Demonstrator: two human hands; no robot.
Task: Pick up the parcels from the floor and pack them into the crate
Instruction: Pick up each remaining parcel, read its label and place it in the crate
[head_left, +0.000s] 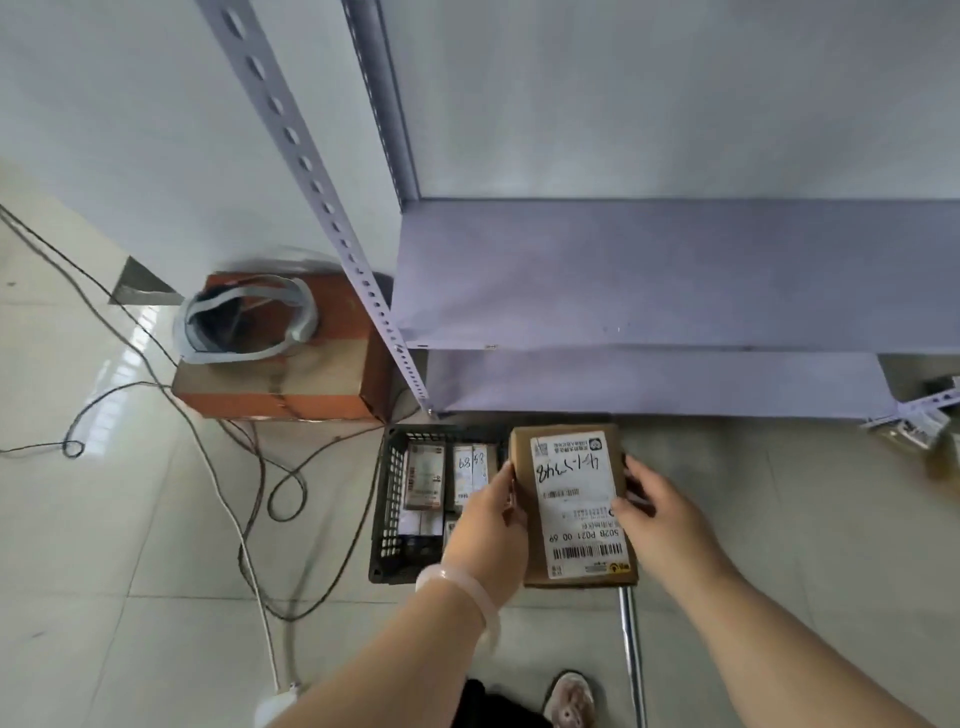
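Observation:
A brown cardboard parcel (571, 504) with a white shipping label is held flat over the right part of the black slatted crate (390, 499). My left hand (485, 525) grips its left edge and my right hand (657, 512) grips its right edge. Inside the crate several smaller labelled parcels (426, 475) stand side by side on the left. The crate's right side is hidden under the held parcel.
A grey metal shelf rack (649, 270) stands right behind the crate, its slotted post (363, 280) reaching the floor. An orange box (291, 364) with a headset on top sits to the left. Cables (234, 493) trail over the tiles. More parcels (919, 431) lie far right.

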